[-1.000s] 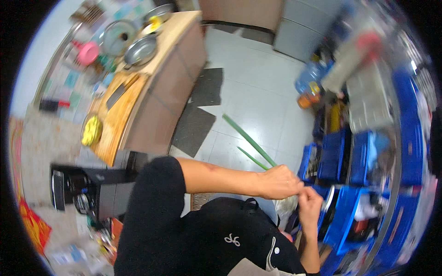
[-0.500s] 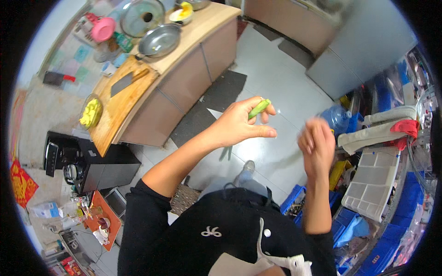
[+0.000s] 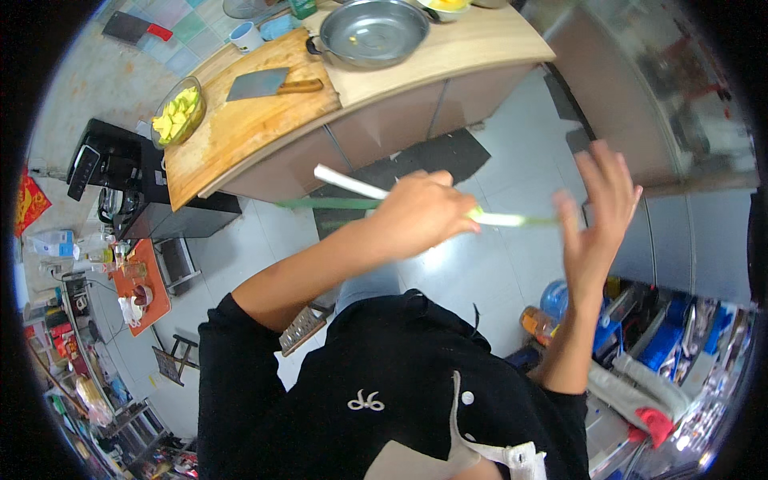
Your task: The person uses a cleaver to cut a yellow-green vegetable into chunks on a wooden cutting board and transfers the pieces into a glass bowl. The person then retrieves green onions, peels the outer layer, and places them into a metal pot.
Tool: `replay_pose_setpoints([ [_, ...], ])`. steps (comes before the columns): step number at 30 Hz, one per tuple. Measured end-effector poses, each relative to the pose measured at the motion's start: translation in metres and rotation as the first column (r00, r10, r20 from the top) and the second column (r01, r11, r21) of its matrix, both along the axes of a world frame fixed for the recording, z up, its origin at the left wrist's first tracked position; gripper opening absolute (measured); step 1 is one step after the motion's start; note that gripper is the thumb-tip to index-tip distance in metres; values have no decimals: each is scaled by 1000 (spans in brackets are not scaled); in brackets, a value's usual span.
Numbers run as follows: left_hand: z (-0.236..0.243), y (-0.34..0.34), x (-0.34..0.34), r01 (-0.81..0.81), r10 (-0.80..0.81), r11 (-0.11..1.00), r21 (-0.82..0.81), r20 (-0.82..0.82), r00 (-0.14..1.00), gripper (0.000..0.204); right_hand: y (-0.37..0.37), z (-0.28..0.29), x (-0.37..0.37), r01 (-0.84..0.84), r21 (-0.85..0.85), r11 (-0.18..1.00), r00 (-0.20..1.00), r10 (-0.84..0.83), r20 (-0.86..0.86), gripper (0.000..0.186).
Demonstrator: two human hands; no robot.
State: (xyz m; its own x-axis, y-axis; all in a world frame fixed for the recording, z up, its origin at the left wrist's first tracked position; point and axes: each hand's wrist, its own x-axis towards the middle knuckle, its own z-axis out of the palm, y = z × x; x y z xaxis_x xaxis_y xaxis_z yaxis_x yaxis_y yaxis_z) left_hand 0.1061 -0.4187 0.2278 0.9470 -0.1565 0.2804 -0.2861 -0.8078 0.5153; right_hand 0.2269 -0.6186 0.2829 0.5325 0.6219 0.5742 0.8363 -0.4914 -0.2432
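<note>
My left hand [image 3: 424, 214] is closed round scallions [image 3: 349, 182] over the floor in front of me. A white stalk and a long green leaf stick out on its left side. On its right side a white-and-green end points toward my right hand [image 3: 598, 216]. That hand is raised with its fingers spread, holds nothing and is slightly blurred. Beyond them, on the wooden cutting board [image 3: 240, 128], lies a cleaver [image 3: 260, 84] with a wooden handle. A glass bowl of yellow-green chunks [image 3: 178, 116] sits at the board's left end.
A metal pan [image 3: 374, 36] stands on the counter [image 3: 472, 44], right of the board. Another cleaver [image 3: 136, 29] with a red handle is at the wall. A black appliance [image 3: 136, 180] stands left of the counter. Bottles and blue bins [image 3: 664, 336] crowd the lower right.
The view has turned right and nearer the counter. My left hand has rolled over, bringing the scallions' lengths into sight. My right hand has risen and its fingers have spread.
</note>
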Motion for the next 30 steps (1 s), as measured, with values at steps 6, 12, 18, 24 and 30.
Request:
replay_pose_setpoints([
  [6,20,78,66,157,-194,964,214,162,967,12,100,10,21,-422,-340,841,773,138,-619,18],
  [12,51,140,113,281,-306,945,169,144,941,11,168,32,95,-709,-222,669,466,209,-860,17],
  [18,60,230,179,-369,560,697,-615,147,815,13,257,-2,182,-159,847,507,-211,821,-531,19],
  [24,-62,366,274,-413,677,-287,-864,-488,550,27,448,-148,291,43,415,909,-400,397,-826,20],
  [30,-213,338,303,-702,575,-379,-603,-748,332,49,496,-274,308,-416,-3,909,67,27,-997,47],
])
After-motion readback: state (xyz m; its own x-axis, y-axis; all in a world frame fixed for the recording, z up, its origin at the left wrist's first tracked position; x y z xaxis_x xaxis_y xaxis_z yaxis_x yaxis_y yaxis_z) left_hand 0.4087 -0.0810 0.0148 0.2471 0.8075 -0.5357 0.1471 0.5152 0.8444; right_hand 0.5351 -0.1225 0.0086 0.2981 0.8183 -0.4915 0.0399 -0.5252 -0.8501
